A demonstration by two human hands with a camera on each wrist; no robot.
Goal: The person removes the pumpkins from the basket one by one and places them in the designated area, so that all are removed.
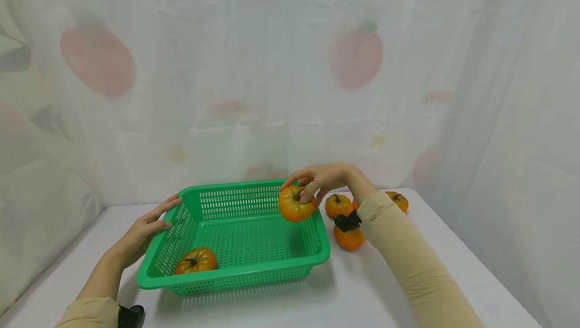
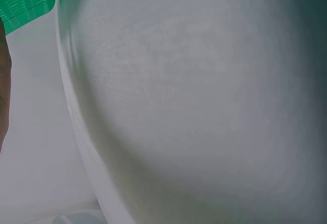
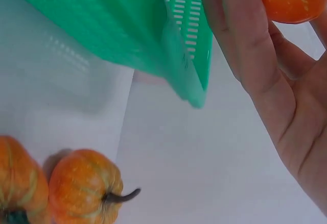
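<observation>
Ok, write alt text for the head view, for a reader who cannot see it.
A person's right hand holds a small orange pumpkin over the right rim of a green plastic basket on a white table, while the left hand rests on the basket's left edge. One pumpkin lies inside; several more pumpkins sit to its right.

A basket [image 1: 254, 240] is sitting mid-table [image 1: 362, 288], one pumpkin [image 1: 196, 260] lying in its front-left corner. A second pumpkin [image 1: 296, 204] is hanging over the basket's back-right corner, while three more pumpkins [image 1: 349, 238] are clustering toward the table's back-right corner.
</observation>
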